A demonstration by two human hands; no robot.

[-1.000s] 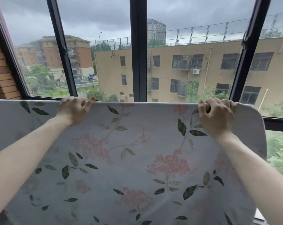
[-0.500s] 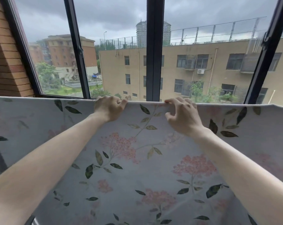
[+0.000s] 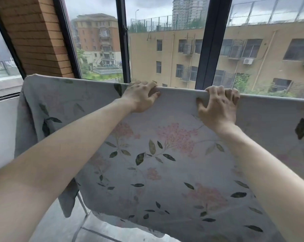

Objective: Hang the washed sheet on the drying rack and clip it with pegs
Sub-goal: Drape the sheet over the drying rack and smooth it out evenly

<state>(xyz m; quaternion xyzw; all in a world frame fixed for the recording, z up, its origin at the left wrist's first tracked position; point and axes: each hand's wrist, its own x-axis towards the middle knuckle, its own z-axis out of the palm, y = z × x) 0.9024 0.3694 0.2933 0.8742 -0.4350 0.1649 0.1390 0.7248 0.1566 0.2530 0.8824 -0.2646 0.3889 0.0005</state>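
Head view: pale grey cotton sheet printed with pink blossoms and dark green leaves (image 3: 173,163), draped over a horizontal rail from 9 to 3 o'clock, left hand (image 3: 140,96) at 12 o'clock, fingers curled over the covered top edge, right hand (image 3: 217,105) at 1 o'clock, fingers clamped likewise, dark-framed window (image 3: 207,49) beyond.

Both bare forearms reach forward and upward from the lower corners, converging toward the centre. Left hand (image 3: 141,96): palm down, fingers curled over the covered top rail, thumb pressed against the near face just below the fold. Right hand (image 3: 217,105): wrist bent back, fingers hooked over the same rail, thumb spread to the left on the near side. The two hands lie near each other, not touching.
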